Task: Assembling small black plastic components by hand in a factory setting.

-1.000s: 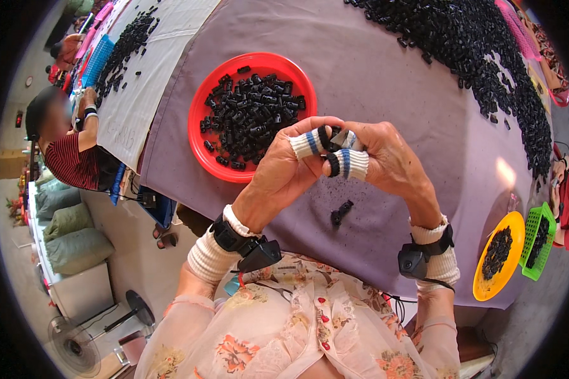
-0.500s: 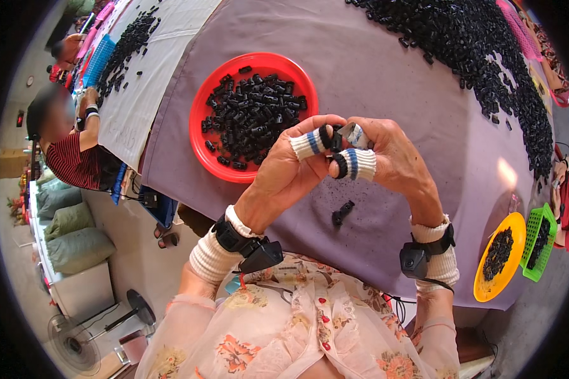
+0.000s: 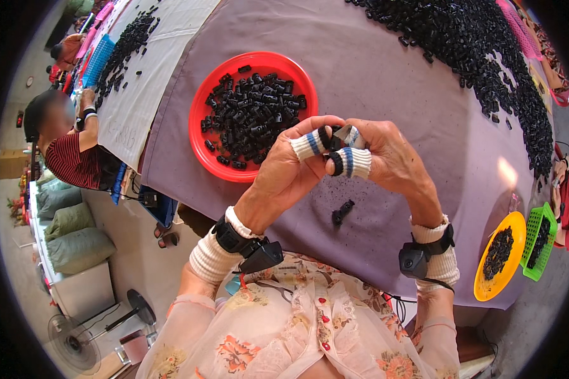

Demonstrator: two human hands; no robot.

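Above the cloth-covered table, my left hand [image 3: 281, 161] and my right hand [image 3: 395, 151] meet fingertip to fingertip. Between them is a small black plastic part [image 3: 335, 143], mostly hidden by the fingers. My left thumb and fingers pinch it. The right thumb and forefinger close in from the other side, with a small greyish piece [image 3: 343, 132] at their tips whose kind I cannot make out. Knitted finger sleeves with blue stripes cover several fingertips. Just left of my left hand, a red round tray [image 3: 199, 136] holds many similar black parts [image 3: 253, 114].
A loose black part [image 3: 342, 213] lies on the mauve cloth [image 3: 373, 252] below my hands. A large heap of black parts [image 3: 449, 44] spreads at the far right. A yellow plate [image 3: 518, 240] and a green basket [image 3: 548, 252] stand at the right edge. A co-worker [image 3: 76, 151] sits at the left.
My right fingers have shifted slightly left and tightened over the black part, so less of it shows. The left hand stays almost still. The co-worker's head and hand have moved a little.
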